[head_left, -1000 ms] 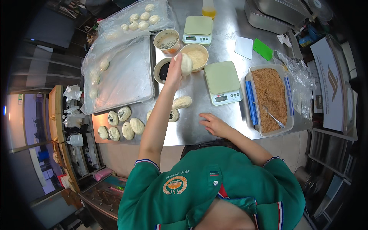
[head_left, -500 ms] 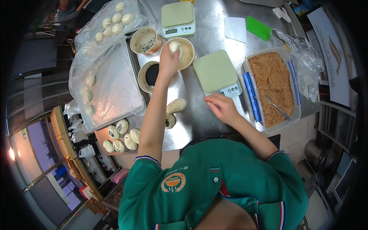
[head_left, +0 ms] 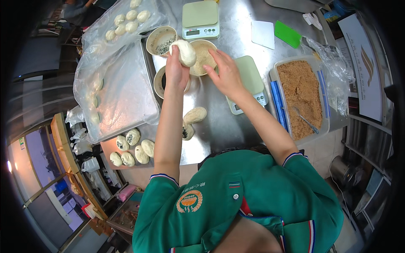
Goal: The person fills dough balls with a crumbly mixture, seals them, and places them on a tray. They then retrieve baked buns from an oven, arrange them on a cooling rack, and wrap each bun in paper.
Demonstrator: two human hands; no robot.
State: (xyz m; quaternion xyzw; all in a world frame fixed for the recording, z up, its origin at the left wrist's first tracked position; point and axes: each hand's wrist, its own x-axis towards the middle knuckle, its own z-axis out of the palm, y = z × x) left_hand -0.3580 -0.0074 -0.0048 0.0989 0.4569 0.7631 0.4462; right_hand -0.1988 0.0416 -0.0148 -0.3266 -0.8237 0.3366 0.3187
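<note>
My left hand (head_left: 177,71) grips a smooth white dough ball (head_left: 185,53) and holds it up over the left edge of a paper bowl of pale sesame seeds (head_left: 201,63). Beside the bowl's right rim is my right hand (head_left: 228,76), fingers and thumb apart, the thumb over the seeds. Whether it touches the rim I cannot tell. Close by stand a bowl with a black-and-white seed mix (head_left: 157,38) and one with black seeds (head_left: 158,88), the latter partly hidden by my left hand. Nearer me lie an oval dough piece (head_left: 195,115) and a seeded bun (head_left: 187,131).
Several seeded buns (head_left: 141,154) lie at the table's front left. A plastic-covered tray (head_left: 126,97) is on the left, with dough balls (head_left: 131,15) behind it. Two scales (head_left: 200,17) stand on the steel table. A tub of brown crumbly filling (head_left: 299,97) holds a spoon.
My left hand has turned and come slightly nearer and left, showing the dough ball more fully. My right hand has moved away from the front scale to the pale seed bowl, its fingers spreading.
</note>
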